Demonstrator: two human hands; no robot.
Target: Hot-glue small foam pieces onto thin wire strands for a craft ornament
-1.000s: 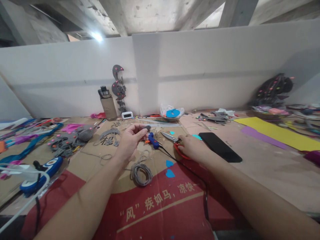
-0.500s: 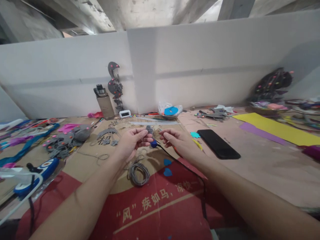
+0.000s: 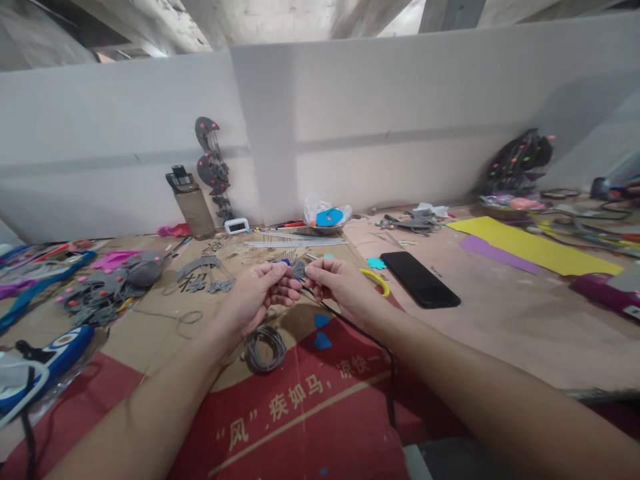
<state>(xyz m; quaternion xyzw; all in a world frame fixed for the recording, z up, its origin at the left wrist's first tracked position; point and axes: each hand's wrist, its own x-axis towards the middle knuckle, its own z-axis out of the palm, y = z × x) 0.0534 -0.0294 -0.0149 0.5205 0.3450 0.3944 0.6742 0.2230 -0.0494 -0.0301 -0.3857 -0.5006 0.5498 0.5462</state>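
My left hand [image 3: 267,290] pinches a small grey felt-like piece [image 3: 299,269] between thumb and fingers. My right hand [image 3: 334,279] is closed at the piece's right edge, thumb against forefinger. A dark blue bit [image 3: 287,263] shows just behind my left fingertips; what it belongs to is mostly hidden. From beneath my fingers a black cord [image 3: 345,322] runs down to the right across the red printed board. Below my left hand lies a coil of grey cord [image 3: 266,349]. Two blue heart cutouts [image 3: 323,340] lie on the board.
A black phone [image 3: 420,279] and a yellow curved handle [image 3: 377,283] lie to the right. Grey felt pieces with pink pins [image 3: 117,283] are heaped left. A bottle [image 3: 193,207], a white-framed clock-like device [image 3: 237,226] and a bowl [image 3: 327,227] stand along the wall.
My right hand has moved in to the grey piece, closing the gap between my hands. The blue end of the cord is now largely hidden. The view has turned slightly right.
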